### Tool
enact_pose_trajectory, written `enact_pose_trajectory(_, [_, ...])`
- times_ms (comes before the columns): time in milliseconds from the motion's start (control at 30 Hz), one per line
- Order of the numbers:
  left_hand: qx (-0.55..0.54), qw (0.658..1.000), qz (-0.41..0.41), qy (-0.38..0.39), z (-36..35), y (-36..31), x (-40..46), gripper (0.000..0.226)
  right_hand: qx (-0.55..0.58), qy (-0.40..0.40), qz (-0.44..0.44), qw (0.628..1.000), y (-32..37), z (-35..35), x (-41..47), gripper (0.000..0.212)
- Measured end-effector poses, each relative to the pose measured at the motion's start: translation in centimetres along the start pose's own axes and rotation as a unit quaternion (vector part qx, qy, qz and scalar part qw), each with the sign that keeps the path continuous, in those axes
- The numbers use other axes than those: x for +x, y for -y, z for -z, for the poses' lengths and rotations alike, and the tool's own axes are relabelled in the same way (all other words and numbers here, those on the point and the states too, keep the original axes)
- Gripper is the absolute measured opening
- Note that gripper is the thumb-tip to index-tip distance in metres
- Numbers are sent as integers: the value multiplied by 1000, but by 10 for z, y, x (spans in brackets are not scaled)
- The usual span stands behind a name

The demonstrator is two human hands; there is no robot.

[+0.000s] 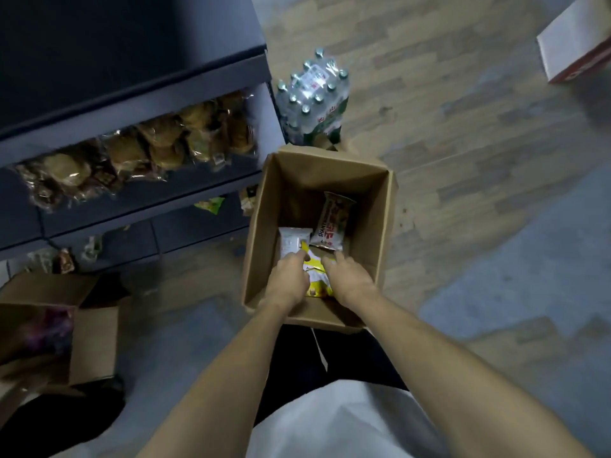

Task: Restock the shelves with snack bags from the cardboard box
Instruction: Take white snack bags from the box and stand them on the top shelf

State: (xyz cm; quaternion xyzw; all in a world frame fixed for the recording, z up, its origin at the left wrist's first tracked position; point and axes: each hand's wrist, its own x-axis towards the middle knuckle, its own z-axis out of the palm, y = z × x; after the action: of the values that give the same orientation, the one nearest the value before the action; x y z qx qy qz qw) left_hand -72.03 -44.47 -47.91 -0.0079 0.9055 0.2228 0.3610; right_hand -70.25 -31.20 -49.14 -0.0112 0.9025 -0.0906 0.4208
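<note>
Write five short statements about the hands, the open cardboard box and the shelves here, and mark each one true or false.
1. Both hands, left hand and right hand, reach into the open cardboard box. True.
2. The box is packed full to the top. False: only a few snack bags lie at its bottom.
3. A yellow snack bag lies between the two hands. True.
4. The wrapped pack of bottles stands on a shelf. False: it stands on the floor beyond the box.
5. Clear bags of baked goods lie on a shelf. True.
</note>
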Motion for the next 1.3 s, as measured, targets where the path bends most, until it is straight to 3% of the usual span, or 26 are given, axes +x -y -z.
enact_pose_trajectory(133, [111, 991, -69, 32, 2, 14, 30, 39, -96, -5, 34, 995, -3, 3, 34, 55])
enact_pose_trajectory(233, [239, 959, -126, 88, 0, 20, 51, 39, -113, -7, 24, 993, -8, 9, 58, 53])
enact_pose_trajectory(333, [317, 930, -119, 145, -11, 24, 75, 45, -104, 0, 4, 995, -13, 14, 85, 48])
enact_pose_trajectory(433, [239, 961, -6, 142, -30, 30, 96, 46, -111, 3, -5, 994, -18, 14, 108, 50])
enact_pose_trajectory(533, [99, 989, 99, 54, -56, 34, 109, 34, -112, 15, -14, 993, -25, 15, 129, 48])
enact_pose_trajectory(800, [40, 990, 89, -106, -105, 47, 135, 37, -155, 1, 7, 988, -40, 6, 186, 53])
enact_pose_trajectory(933, [-50, 982, 134, -126, -108, 55, 143, 47, -196, -3, 37, 980, -43, 4, 206, 53])
enact_pose_trajectory(1000, [-93, 976, 167, -107, -107, 61, 146, 52, -218, -61, 58, 972, -43, -4, 215, 46])
enact_pose_trajectory(1033, [-96, 976, 170, -100, -106, 64, 146, 52, -235, -103, 45, 966, -44, -7, 218, 47])
enact_pose_trajectory(1100, [-76, 978, 167, -96, -107, 68, 148, 53, -230, -161, 103, 954, -50, -35, 234, 58])
enact_pose_trajectory(1200, [-45, 979, 174, -91, -106, 67, 157, 54, -313, -89, 80, 942, -40, -13, 207, 36])
enact_pose_trajectory(1300, [-28, 984, 155, -82, -97, 65, 160, 51, -314, -25, 103, 944, -33, 5, 196, 46])
